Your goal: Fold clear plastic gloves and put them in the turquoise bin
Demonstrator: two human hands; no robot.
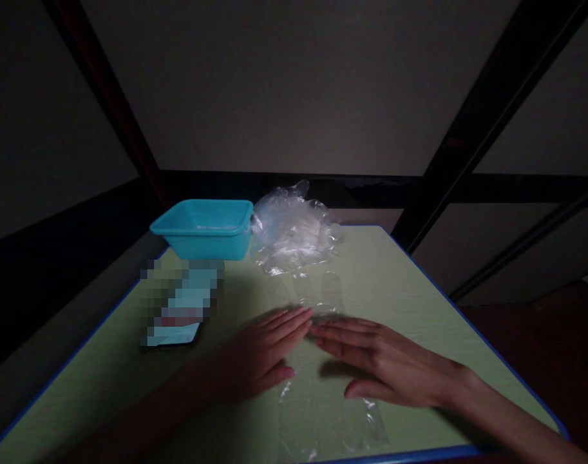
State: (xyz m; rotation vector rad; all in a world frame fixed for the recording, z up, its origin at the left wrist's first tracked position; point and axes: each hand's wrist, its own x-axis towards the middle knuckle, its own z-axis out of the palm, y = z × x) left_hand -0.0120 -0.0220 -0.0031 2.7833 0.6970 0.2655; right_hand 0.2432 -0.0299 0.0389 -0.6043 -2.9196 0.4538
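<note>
A clear disposable plastic glove (322,422) lies spread on the table, its fingers pointing away from me and its cuff by the front edge. My left hand (274,351) reaches over it from the left, fingers stretched out. From the right comes my right hand (371,357), also with straight fingers, and the fingertips of both hands meet or nearly meet above the glove's middle. Neither hand grips anything. Whether the palms press on the plastic cannot be seen. Beyond the glove's fingers is a crumpled heap of clear plastic gloves (296,232).
A turquoise plastic basin (211,248) stands at the back left of the pale green table (409,296) with blue edging. In front of the basin lies a phone (178,334), its screen partly blurred out. A wall with dark beams rises behind the table.
</note>
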